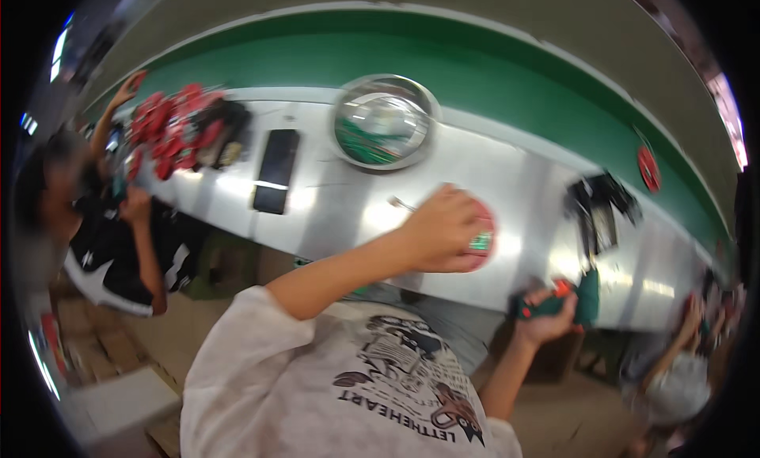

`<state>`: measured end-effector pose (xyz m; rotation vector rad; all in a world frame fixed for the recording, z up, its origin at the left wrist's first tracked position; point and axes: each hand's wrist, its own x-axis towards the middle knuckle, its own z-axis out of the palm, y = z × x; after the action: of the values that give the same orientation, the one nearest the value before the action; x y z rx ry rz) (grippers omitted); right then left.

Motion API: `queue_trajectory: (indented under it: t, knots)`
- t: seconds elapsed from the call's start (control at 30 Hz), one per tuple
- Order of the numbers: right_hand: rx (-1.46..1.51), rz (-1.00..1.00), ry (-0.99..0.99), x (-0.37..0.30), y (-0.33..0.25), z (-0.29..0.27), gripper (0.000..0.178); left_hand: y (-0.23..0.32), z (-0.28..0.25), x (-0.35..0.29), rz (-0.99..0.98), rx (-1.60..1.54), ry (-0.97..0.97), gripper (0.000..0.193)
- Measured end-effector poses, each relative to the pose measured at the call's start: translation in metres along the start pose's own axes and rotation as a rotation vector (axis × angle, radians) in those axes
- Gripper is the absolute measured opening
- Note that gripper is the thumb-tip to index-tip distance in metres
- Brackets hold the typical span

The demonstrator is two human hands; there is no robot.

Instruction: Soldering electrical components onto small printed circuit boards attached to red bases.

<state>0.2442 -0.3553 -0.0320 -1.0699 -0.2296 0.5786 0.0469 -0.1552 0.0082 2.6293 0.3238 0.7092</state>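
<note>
My left hand [445,230] is closed over a round red disc-shaped part [485,248] that carries a green label, held over or on the steel table. From beside those fingers a small thin metal piece [402,204] sticks out toward the left; whether it belongs to the disc I cannot tell. Lower and to the right, my right hand [548,319] grips a dark green power drill [587,298] with orange-red details, at the table's near edge. Its tip points toward a cluster of black parts [603,212] and is blurred.
A round steel bowl [431,125] stands at the back middle. Left of it lie a black phone [277,171] and a heap of red parts [174,129]. Another red part [649,167] rests on the green strip at the right. Co-workers [119,228] sit left and right.
</note>
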Motion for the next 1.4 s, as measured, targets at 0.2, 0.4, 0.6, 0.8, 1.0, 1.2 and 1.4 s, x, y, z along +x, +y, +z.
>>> queue_trajectory:
  t: [0.2,0.4,0.6,0.8,1.0,1.2,1.4]
  knots:
    - [-0.104,-0.022,0.157,0.003,-0.009,0.011,0.048,-0.025,-0.038,0.06,-0.19,0.379,0.274,0.068]
    - [-0.181,-0.085,0.1,0.008,-0.004,0.011,0.043,-0.11,-0.126,0.015,-0.293,0.524,0.559,0.05]
    - [-0.276,-0.122,0.088,-0.005,-0.015,0.054,0.047,-0.215,-0.311,-0.114,-0.882,1.013,0.436,0.025]
    - [-0.417,-0.24,0.095,-0.009,-0.019,0.061,0.05,-0.263,-0.404,-0.226,-1.474,0.636,-0.15,0.049]
    - [-0.416,-0.111,0.215,0.007,-0.004,0.032,0.043,-0.277,-0.404,-0.281,-1.49,0.498,0.033,0.058]
    - [-0.308,-0.12,0.16,0.007,-0.004,0.023,0.042,-0.251,-0.387,-0.264,-1.605,0.478,0.164,0.055]
    - [-0.27,-0.117,0.115,0.002,-0.006,0.018,0.042,-0.259,-0.379,-0.284,-1.691,0.317,0.464,0.063]
